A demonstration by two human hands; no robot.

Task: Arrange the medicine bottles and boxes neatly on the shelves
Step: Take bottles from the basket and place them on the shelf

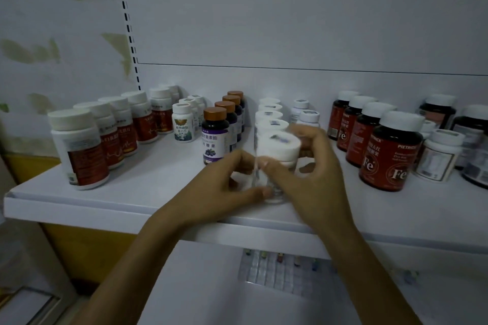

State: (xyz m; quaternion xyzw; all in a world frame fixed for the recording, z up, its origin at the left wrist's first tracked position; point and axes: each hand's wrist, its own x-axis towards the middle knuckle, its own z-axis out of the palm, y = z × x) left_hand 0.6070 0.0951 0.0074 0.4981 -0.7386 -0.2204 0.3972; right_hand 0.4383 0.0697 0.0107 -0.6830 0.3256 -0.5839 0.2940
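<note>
A white medicine bottle (278,146) with a wide white cap stands at the front of a row of similar white bottles (269,113) on the white shelf (132,192). My left hand (232,179) grips its left side, fingers curled round the lower body. My right hand (314,166) wraps round its right side, thumb at the front. The bottle's lower part is mostly hidden by both hands.
Left stands a row of white-capped red-label bottles (79,150), then small white bottles (182,124) and dark copper-capped bottles (215,137). Right stand dark red Fe bottles (390,153) and mixed bottles (438,158). A lower shelf holds a blister pack (280,269).
</note>
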